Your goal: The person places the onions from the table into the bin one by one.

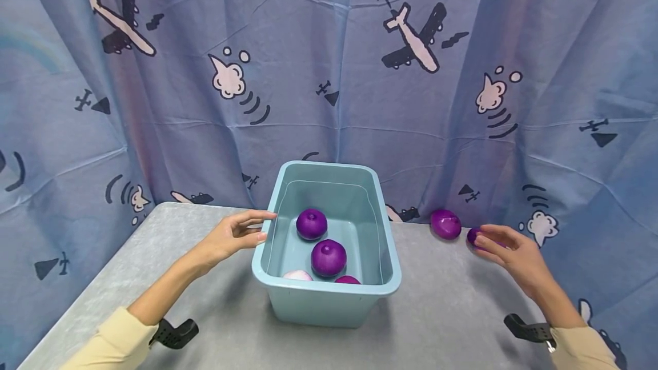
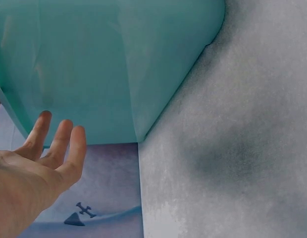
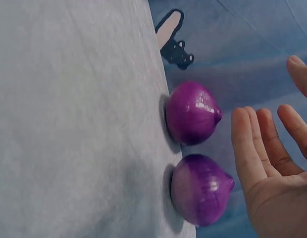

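Plane-printed curtain (image 1: 303,113) hangs behind a grey worktop (image 1: 437,313). At right in the head view, the left onion (image 1: 445,224) and the right onion (image 3: 202,190) sit at the worktop's far edge; both look glossy, probably light, firm and somewhat slippery, best cupped around the widest part. The right hand (image 1: 514,253) hovers by the right onion, fingers nearly straight, gripping nothing. The left hand (image 1: 231,236), fingers loosely extended, is at the left rim of the bin (image 1: 324,304) near the frame's centre; whether it touches, I cannot tell.
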`<state>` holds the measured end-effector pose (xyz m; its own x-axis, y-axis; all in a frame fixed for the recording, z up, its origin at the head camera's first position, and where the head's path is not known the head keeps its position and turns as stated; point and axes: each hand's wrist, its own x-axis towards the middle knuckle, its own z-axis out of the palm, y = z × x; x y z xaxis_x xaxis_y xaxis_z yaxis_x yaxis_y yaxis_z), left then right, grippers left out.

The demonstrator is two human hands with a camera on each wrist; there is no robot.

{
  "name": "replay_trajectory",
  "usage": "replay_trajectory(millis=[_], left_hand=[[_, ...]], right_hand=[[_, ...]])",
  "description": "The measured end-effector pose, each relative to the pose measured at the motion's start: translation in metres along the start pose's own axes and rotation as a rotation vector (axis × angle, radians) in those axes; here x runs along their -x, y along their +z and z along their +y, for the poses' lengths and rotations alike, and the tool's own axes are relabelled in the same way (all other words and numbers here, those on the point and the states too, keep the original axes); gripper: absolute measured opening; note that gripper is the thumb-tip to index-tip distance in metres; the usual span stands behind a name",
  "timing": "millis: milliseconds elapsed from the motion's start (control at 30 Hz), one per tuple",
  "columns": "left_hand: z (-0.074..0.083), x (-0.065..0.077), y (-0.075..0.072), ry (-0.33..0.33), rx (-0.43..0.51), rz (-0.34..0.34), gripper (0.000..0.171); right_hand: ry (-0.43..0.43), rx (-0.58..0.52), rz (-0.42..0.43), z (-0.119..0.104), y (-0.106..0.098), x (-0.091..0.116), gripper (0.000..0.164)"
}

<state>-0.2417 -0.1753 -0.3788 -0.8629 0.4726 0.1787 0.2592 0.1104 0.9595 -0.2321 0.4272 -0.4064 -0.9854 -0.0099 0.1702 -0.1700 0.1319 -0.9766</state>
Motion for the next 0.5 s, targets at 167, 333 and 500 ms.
replay_trajectory(millis=[167, 333, 500], left_hand=[[0.000, 0.000, 0.000, 0.004, -0.001, -0.003, 0.048], [0.000, 0.000, 0.000, 0.008, 0.003, -0.004, 0.050], [0.000, 0.000, 0.000, 0.007, 0.005, -0.004, 0.049]], right_hand=[[0.014, 0.056, 0.033, 0.004, -0.006, 0.000, 0.032], [0.033, 0.184, 0.074, 0.006, -0.011, 0.000, 0.037], [0.045, 0.264, 0.102, 0.012, -0.016, 0.001, 0.052]])
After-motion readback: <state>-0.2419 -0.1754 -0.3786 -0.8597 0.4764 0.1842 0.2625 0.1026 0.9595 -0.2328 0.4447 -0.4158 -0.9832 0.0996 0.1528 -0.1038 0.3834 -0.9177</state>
